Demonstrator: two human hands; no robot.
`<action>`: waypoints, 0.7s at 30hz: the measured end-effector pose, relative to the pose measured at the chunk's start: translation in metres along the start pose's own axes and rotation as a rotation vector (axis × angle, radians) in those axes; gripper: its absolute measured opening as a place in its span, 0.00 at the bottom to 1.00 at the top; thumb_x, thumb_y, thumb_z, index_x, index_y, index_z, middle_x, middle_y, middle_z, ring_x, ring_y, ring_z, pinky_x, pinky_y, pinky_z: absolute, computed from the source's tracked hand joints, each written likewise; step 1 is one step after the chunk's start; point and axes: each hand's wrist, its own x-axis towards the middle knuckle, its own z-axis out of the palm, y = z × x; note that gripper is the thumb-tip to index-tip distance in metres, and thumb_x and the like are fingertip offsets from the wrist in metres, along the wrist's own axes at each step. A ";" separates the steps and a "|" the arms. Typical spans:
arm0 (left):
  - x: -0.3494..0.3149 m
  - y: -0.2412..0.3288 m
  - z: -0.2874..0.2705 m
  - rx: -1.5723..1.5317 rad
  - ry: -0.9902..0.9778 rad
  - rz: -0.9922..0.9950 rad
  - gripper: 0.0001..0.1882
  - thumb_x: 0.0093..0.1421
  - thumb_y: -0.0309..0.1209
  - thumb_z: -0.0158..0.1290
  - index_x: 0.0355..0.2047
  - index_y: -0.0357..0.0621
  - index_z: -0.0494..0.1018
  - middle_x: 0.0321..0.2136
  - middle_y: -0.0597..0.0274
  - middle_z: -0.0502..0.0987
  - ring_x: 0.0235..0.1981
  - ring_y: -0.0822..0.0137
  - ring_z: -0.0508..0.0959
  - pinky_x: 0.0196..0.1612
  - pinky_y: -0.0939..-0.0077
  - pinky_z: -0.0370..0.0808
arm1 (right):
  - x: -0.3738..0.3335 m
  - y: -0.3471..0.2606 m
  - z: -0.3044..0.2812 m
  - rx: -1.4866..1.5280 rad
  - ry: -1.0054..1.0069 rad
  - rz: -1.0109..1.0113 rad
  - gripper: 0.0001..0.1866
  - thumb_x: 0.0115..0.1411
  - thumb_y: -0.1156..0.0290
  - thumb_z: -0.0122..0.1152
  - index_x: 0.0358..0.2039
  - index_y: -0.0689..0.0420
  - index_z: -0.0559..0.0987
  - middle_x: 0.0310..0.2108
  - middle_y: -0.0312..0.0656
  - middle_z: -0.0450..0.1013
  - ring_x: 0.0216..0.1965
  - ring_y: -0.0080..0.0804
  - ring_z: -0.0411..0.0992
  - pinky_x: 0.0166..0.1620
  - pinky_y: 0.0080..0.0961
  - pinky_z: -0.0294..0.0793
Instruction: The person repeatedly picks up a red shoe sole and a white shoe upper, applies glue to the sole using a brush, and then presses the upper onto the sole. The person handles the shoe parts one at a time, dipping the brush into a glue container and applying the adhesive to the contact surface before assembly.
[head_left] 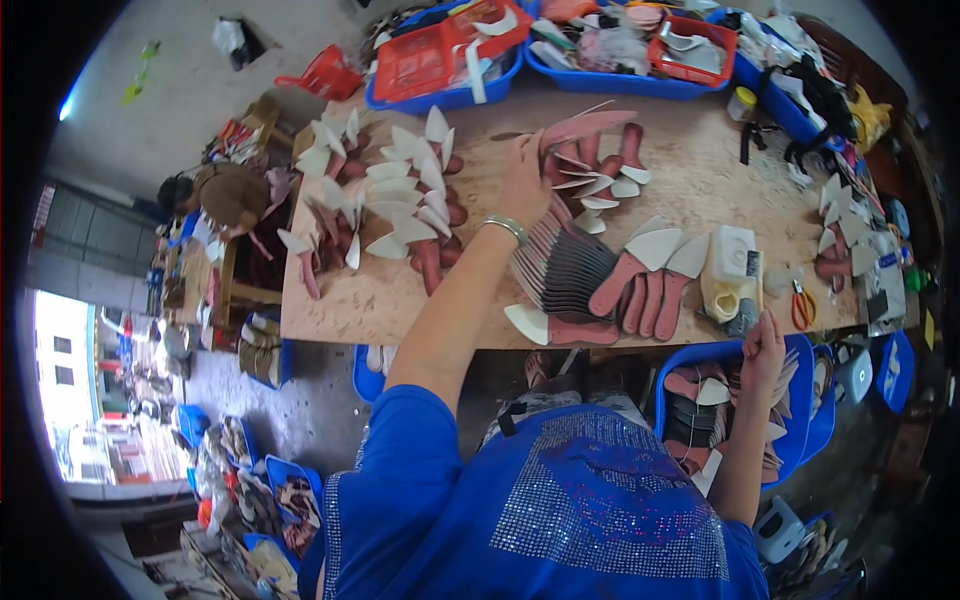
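Observation:
My left hand (525,180), with a bracelet on its wrist, reaches over the table and grips the end of a reddish-pink shoe insole (590,126). Beneath that insole lies a loose heap of similar insoles with white tips (598,186). Just nearer to me, a fanned row of insoles (568,262) shows its dark edges, and several white-tipped ones (650,290) lie against its right side. My right hand (764,350) is raised at the table's front edge, above a blue tub (800,400) of insoles. Its fingers are curled together; anything inside them is hidden.
White-tipped insoles (400,200) are heaped on the table's left. A white glue container (730,265) and orange-handled pliers (803,306) sit at the right. Blue bins with red baskets (415,65) line the back. Another person (230,195) bends at the far left.

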 end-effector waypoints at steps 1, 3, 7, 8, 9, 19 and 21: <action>-0.001 -0.017 0.008 0.053 0.025 0.064 0.32 0.58 0.20 0.46 0.63 0.43 0.54 0.57 0.37 0.63 0.56 0.39 0.67 0.58 0.58 0.66 | -0.004 0.000 0.002 0.008 -0.001 0.012 0.14 0.65 0.70 0.55 0.49 0.62 0.75 0.16 0.27 0.57 0.14 0.12 0.50 0.16 0.13 0.48; -0.004 -0.040 0.026 0.061 -0.151 -0.017 0.32 0.59 0.21 0.45 0.64 0.45 0.51 0.58 0.40 0.62 0.52 0.40 0.70 0.54 0.59 0.69 | -0.009 0.001 0.004 0.007 0.017 0.025 0.15 0.64 0.70 0.56 0.49 0.62 0.75 0.16 0.26 0.57 0.13 0.12 0.50 0.16 0.12 0.48; -0.003 -0.027 0.050 -0.610 -0.696 -0.624 0.30 0.65 0.26 0.41 0.66 0.46 0.46 0.59 0.50 0.63 0.46 0.47 0.78 0.42 0.63 0.77 | -0.017 -0.004 -0.009 -0.028 0.048 0.030 0.15 0.64 0.70 0.56 0.49 0.62 0.75 0.16 0.26 0.58 0.13 0.12 0.51 0.16 0.12 0.49; -0.002 -0.018 0.055 -0.904 -0.765 -0.785 0.30 0.66 0.27 0.41 0.66 0.46 0.46 0.59 0.51 0.63 0.46 0.49 0.78 0.40 0.64 0.78 | -0.020 -0.006 -0.010 -0.033 0.072 0.017 0.15 0.64 0.71 0.56 0.49 0.62 0.75 0.16 0.26 0.58 0.13 0.12 0.51 0.16 0.12 0.49; -0.004 -0.018 0.059 -1.058 -0.692 -0.834 0.27 0.69 0.34 0.40 0.66 0.47 0.47 0.59 0.52 0.63 0.46 0.52 0.78 0.38 0.66 0.80 | -0.021 -0.007 -0.010 -0.038 0.086 0.007 0.15 0.64 0.71 0.56 0.49 0.62 0.75 0.16 0.26 0.58 0.13 0.12 0.51 0.16 0.12 0.49; -0.034 -0.019 0.075 -1.760 -0.584 -0.860 0.26 0.68 0.34 0.43 0.64 0.52 0.49 0.56 0.48 0.64 0.48 0.46 0.77 0.45 0.55 0.79 | -0.022 0.011 0.007 0.062 0.042 0.069 0.16 0.64 0.72 0.55 0.52 0.62 0.72 0.17 0.26 0.58 0.14 0.12 0.50 0.16 0.12 0.49; -0.040 -0.010 0.069 -1.639 -0.523 -0.823 0.26 0.67 0.31 0.43 0.64 0.52 0.50 0.55 0.48 0.64 0.49 0.47 0.76 0.45 0.54 0.79 | -0.021 0.010 0.034 0.043 0.022 0.076 0.18 0.64 0.73 0.54 0.54 0.63 0.70 0.19 0.25 0.59 0.14 0.11 0.51 0.16 0.12 0.48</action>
